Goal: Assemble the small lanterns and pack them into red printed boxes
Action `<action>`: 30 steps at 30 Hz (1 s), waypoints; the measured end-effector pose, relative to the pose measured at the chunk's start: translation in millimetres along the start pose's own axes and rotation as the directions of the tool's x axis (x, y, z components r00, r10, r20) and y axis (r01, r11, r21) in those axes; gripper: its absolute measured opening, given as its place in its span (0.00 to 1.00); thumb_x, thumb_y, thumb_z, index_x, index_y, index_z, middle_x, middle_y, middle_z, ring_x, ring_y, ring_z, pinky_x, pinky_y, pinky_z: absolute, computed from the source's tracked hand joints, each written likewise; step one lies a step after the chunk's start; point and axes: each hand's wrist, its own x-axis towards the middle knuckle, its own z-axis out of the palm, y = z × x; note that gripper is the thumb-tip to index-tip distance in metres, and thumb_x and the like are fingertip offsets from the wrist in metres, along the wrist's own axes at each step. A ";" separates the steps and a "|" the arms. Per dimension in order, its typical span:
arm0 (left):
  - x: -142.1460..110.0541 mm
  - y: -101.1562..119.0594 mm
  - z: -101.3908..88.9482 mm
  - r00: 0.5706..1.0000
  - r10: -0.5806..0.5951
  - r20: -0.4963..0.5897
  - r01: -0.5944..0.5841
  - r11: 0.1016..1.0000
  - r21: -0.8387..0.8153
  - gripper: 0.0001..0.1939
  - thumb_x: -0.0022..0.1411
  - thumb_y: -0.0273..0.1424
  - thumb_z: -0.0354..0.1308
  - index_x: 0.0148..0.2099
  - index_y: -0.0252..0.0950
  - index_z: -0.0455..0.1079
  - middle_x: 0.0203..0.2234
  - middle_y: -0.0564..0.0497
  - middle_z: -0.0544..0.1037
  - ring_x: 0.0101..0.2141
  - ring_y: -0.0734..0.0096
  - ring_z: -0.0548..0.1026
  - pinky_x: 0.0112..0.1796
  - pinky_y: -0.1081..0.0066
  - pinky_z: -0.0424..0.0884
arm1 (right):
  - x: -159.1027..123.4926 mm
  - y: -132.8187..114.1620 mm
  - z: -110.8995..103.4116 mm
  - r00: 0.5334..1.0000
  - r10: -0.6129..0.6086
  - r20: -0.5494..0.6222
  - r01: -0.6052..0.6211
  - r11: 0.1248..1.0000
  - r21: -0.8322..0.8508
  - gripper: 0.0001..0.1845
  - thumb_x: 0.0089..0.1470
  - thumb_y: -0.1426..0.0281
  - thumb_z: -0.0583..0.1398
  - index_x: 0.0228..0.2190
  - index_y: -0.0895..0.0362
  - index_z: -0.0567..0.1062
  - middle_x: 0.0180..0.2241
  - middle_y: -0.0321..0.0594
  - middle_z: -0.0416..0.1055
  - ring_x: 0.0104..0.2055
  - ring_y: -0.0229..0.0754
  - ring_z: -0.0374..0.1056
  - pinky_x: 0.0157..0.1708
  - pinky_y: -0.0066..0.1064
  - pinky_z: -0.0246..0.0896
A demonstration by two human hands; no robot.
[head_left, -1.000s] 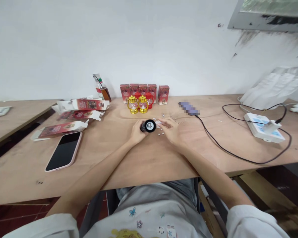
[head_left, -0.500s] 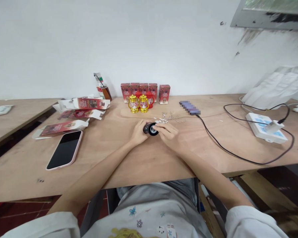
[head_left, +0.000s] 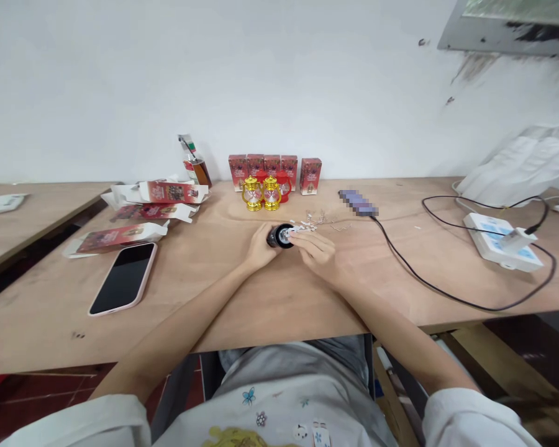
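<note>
Left hand: fingers wrapped around a black cylinder, gripping it. Open end with dark rim is tipped toward me and the right hand. Pale disc-like part visible inside, detail too small to read.

Right hand: thumb and fingers closed together, tips at the cylinder's rim, over the opening. Can't tell if I have a small part pinched there.

Just beyond the right fingertips: small white pieces scattered on the wooden table; thin wiry bits slightly further right.

Farther out past the left fingers: two gold lanterns upright side by side, red lanterns right behind. Red boxes stand behind those near the wall, one set apart to the right.

Well left of the left fingers: opened-out cartons, phone in pink case in front, bottle with brown liquid behind.

Well right of the right fingers: purple device, partly pixelated, on a black cable; power strip further right.
</note>
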 end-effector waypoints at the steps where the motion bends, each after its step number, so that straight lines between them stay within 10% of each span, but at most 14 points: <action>1: 0.0 -0.1 0.0 1.000 -0.002 0.001 0.002 1.000 -0.001 0.21 0.46 0.23 0.61 0.46 0.37 0.69 0.41 0.49 0.76 0.43 0.63 0.74 0.46 0.64 0.70 | 0.6 -1.2 0.7 1.000 0.010 -0.017 -0.010 1.000 0.007 0.16 0.58 0.79 0.52 0.39 0.54 0.77 0.38 0.41 0.78 0.42 0.39 0.74 0.43 0.34 0.73; 30: -0.5 -1.6 0.9 1.000 0.005 0.018 -0.005 1.000 -0.009 0.21 0.45 0.22 0.61 0.45 0.38 0.68 0.42 0.50 0.76 0.43 0.63 0.74 0.46 0.64 0.69 | -9.7 6.4 11.0 0.994 -0.101 -0.049 0.101 0.995 -0.005 0.12 0.57 0.78 0.56 0.35 0.53 0.76 0.36 0.39 0.79 0.43 0.39 0.74 0.43 0.32 0.72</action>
